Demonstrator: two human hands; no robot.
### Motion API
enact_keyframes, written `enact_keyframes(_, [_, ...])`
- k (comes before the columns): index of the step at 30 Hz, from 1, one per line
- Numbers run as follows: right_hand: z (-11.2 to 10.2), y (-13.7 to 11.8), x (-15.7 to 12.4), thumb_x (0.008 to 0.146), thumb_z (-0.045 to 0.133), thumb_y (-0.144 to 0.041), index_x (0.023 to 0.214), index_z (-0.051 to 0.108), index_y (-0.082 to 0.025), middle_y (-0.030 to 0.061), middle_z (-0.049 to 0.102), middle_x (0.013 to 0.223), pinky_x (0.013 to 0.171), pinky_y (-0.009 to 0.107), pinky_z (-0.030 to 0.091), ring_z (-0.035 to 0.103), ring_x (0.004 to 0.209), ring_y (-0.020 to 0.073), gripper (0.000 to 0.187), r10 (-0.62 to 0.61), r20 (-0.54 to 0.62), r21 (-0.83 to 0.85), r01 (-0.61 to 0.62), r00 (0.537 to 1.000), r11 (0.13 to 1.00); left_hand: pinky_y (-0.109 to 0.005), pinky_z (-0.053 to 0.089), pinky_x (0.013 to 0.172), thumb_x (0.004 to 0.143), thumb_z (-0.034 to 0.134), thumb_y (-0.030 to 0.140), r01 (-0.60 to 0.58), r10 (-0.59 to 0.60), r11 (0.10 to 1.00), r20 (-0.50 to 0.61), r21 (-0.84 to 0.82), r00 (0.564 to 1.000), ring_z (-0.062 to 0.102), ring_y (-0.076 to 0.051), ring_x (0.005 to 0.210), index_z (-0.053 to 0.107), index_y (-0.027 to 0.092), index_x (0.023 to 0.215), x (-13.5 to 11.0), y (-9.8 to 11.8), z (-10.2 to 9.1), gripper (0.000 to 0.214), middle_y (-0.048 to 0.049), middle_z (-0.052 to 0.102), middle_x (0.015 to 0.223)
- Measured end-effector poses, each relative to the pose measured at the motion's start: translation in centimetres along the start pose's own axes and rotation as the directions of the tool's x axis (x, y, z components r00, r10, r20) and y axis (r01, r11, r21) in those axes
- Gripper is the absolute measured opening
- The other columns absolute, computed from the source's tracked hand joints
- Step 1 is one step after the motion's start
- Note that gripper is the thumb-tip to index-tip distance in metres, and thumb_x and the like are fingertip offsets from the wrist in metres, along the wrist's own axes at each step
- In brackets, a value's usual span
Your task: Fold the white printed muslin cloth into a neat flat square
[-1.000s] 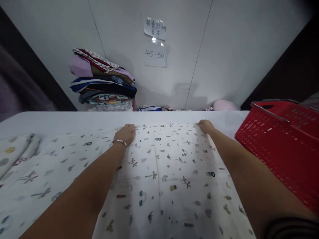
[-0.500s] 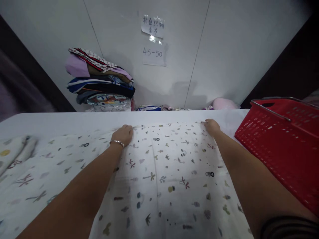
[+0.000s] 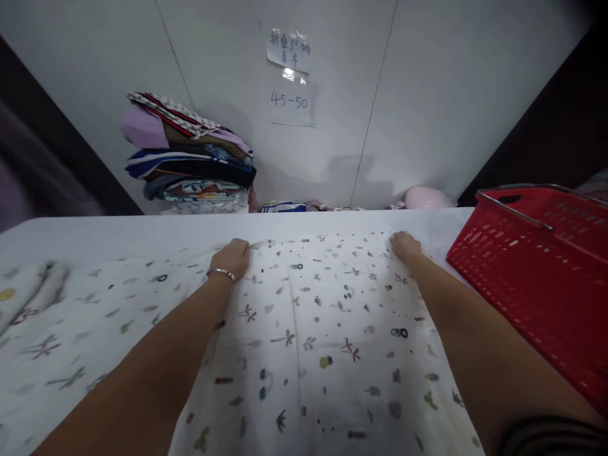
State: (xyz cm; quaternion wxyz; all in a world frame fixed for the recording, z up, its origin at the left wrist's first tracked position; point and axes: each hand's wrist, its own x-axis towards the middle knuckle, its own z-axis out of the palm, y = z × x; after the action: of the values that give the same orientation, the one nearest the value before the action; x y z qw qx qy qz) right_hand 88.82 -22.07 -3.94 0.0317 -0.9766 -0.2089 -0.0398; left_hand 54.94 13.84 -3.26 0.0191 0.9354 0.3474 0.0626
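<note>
A white cloth (image 3: 323, 316) printed with small palm trees, shells and sunglasses lies spread over the white table (image 3: 304, 221), a long crease running down its middle. My left hand (image 3: 232, 257), with a silver bracelet at the wrist, is closed on the cloth near its far edge; small wrinkles pull at the fingers. Its far right corner is pinched in my right hand (image 3: 405, 245). Both arms reach forward over the cloth, and the fingertips are partly hidden. More of the same print extends to the left, with a folded-over part (image 3: 28, 291) at the table's left side.
On the right stands a red plastic basket (image 3: 522, 266) with a metal handle, close to my right forearm. A stack of folded fabrics (image 3: 190, 152) rises behind the table at the left. Paper signs (image 3: 291, 101) hang on the wall. A pink bundle (image 3: 427, 196) shows past the back edge.
Both hands stay at the far edge of the cloth. The right hand has shifted very slightly toward me, and the view has moved a little; otherwise the cloth looks the same.
</note>
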Motion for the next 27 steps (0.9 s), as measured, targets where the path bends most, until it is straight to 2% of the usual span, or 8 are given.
enact_keyframes(3, [0.2, -1.4, -0.2, 0.092, 0.032, -0.04, 0.115, 0.055, -0.017, 0.0151, 0.049, 0.126, 0.096, 0.046, 0.034, 0.041, 0.12, 0.0279, 0.04, -0.053, -0.02, 0.004, 0.053, 0.998, 0.999, -0.035, 0.047, 0.078, 0.089, 0.028, 0.031, 0.014, -0.014, 1.0, -0.003, -0.012, 1.0, 0.058, -0.023, 0.101, 0.056, 0.021, 0.108, 0.0, 0.0, 0.0, 0.035, -0.008, 0.056, 0.121])
enact_keyframes(8, [0.7, -3.0, 0.0, 0.091, 0.03, -0.046, 0.121, 0.051, -0.022, 0.0105, 0.046, 0.132, 0.098, 0.048, 0.033, 0.036, 0.126, 0.027, 0.043, -0.142, 0.083, 0.04, 0.139, 0.986, 0.989, -0.034, 0.046, 0.077, 0.091, 0.027, 0.032, 0.025, -0.025, 1.0, -0.021, -0.018, 0.999, 0.059, -0.022, 0.098, 0.056, 0.019, 0.105, -0.2, 0.1, -0.1, 0.035, -0.0095, 0.058, 0.116])
enact_keyframes(11, [0.5, -4.5, 0.0, 0.091, 0.032, -0.045, 0.125, 0.048, -0.019, 0.0136, 0.043, 0.135, 0.098, 0.05, 0.032, 0.034, 0.127, 0.0293, 0.045, -0.108, 0.054, 0.019, 0.107, 0.993, 0.994, -0.034, 0.046, 0.075, 0.091, 0.026, 0.035, 0.025, -0.026, 0.999, -0.02, -0.024, 0.999, 0.06, -0.022, 0.096, 0.057, 0.019, 0.102, -0.3, 0.2, -0.2, 0.037, -0.0099, 0.058, 0.113])
enact_keyframes(13, [0.3, -6.4, -0.5, 0.092, 0.034, -0.041, 0.126, 0.047, -0.019, 0.0135, 0.043, 0.137, 0.1, 0.046, 0.031, 0.034, 0.128, 0.0277, 0.043, -0.195, 0.012, 0.031, 0.195, 0.981, 0.98, -0.034, 0.046, 0.075, 0.092, 0.025, 0.038, 0.024, -0.024, 0.999, -0.018, -0.025, 1.0, 0.06, -0.022, 0.095, 0.057, 0.019, 0.101, -0.3, 0.2, -0.2, 0.038, -0.0096, 0.058, 0.112])
enact_keyframes(16, [0.1, -10.7, -1.8, 0.093, 0.035, -0.031, 0.12, 0.054, -0.02, 0.0098, 0.051, 0.131, 0.103, 0.035, 0.029, 0.037, 0.126, 0.0223, 0.035, -0.462, -0.025, 0.111, 0.462, 0.886, 0.88, -0.033, 0.046, 0.074, 0.092, 0.025, 0.039, 0.021, -0.022, 0.999, -0.043, -0.024, 0.999, 0.06, -0.021, 0.095, 0.057, 0.019, 0.101, -0.3, 0.2, -0.2, 0.038, -0.0092, 0.058, 0.111])
enact_keyframes(19, [0.0, -14.7, -3.3, 0.093, 0.036, -0.026, 0.119, 0.056, -0.021, 0.0057, 0.056, 0.126, 0.103, 0.032, 0.028, 0.038, 0.127, 0.0197, 0.034, -0.579, -0.046, 0.2, 0.575, 0.814, 0.793, -0.031, 0.045, 0.072, 0.093, 0.024, 0.039, 0.018, -0.021, 0.999, -0.085, -0.034, 0.996, 0.06, -0.021, 0.093, 0.056, 0.02, 0.099, -0.4, 0.1, -0.1, 0.037, -0.0085, 0.058, 0.109])
enact_keyframes(22, [-0.2, -17.2, -4.1, 0.093, 0.037, -0.026, 0.121, 0.056, -0.021, 0.0059, 0.059, 0.123, 0.1, 0.031, 0.031, 0.045, 0.12, 0.0198, 0.035, -0.573, -0.073, 0.236, 0.573, 0.816, 0.785, -0.03, 0.044, 0.07, 0.093, 0.024, 0.04, 0.034, -0.04, 0.998, -0.116, -0.054, 0.992, 0.06, -0.02, 0.091, 0.054, 0.021, 0.099, -0.6, -0.1, -0.1, 0.036, -0.0074, 0.06, 0.107])
enact_keyframes(27, [-0.6, -18.3, -3.9, 0.092, 0.038, -0.03, 0.11, 0.064, -0.022, 0.0055, 0.064, 0.114, 0.093, 0.028, 0.035, 0.055, 0.106, 0.019, 0.032, -0.514, -0.04, 0.215, 0.51, 0.857, 0.833, -0.03, 0.045, 0.07, 0.093, 0.025, 0.041, 0.059, -0.063, 0.996, -0.05, -0.061, 0.997, 0.06, -0.02, 0.089, 0.055, 0.022, 0.1, -0.5, -0.2, -0.1, 0.037, -0.0065, 0.061, 0.106])
